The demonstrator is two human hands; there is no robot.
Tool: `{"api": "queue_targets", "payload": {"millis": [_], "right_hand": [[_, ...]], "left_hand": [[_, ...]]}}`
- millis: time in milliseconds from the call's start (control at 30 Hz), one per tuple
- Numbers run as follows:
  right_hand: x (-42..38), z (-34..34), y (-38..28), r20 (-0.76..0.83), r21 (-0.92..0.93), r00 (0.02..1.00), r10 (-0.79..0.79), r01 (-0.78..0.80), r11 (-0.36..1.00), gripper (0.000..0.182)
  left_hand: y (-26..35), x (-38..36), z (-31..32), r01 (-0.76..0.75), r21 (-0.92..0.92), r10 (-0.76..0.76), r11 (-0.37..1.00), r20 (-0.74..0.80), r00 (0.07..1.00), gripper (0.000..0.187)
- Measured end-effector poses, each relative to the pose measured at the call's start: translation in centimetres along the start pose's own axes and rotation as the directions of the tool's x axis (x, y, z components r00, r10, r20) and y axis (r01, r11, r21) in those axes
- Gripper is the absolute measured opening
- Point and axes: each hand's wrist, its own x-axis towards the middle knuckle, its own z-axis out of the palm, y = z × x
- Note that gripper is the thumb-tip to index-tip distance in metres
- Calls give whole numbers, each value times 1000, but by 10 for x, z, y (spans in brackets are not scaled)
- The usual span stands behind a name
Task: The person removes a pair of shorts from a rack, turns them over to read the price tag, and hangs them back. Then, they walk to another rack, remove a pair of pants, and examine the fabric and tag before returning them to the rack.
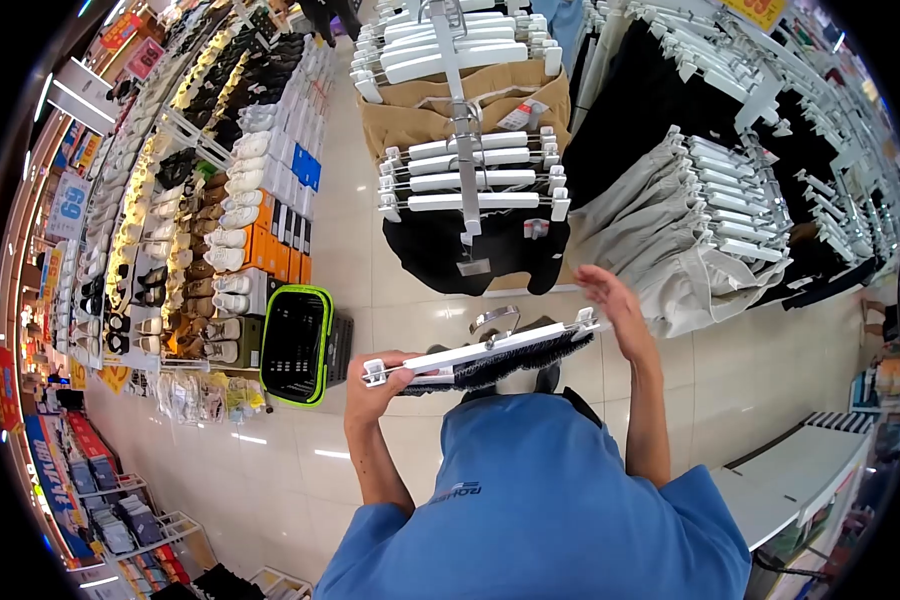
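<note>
My left hand (374,384) grips the left end of a white clip hanger (480,347), with the thumb across the bar. A dark garment with a frayed-looking edge (528,361) hangs from the clips in front of my body; its lower part is hidden. The metal hook of the hanger points away from me. Beside the right end of the hanger, my right hand (616,306) is raised with fingers apart and holds nothing. Just beyond are black trousers (475,262) on a rack, and light grey trousers (660,245) hang to the right.
Tan trousers (410,112) hang farther back on the middle rack. A black basket with a green rim (327,350) stands on the floor at left, by shelves of shoes (225,240). A white table (800,465) is at lower right.
</note>
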Motion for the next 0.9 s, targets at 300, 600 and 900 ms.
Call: {"api": "queue_targets", "payload": {"millis": [300,600,900], "right_hand": [[-32,9,30,111,330,989,94,-126,935,72],[-42,18,-1,55,248,968,245,-251,936,46],[-50,15,10,-77,290,968,240,-209,934,41]], "left_hand": [[-15,25,12,121,-307,-209,944,-270,940,33],[-12,27,22,223,-341,-315,913,-243,918,38],[-32,30,7,297,-274,-321,915,-47,946,48]]}}
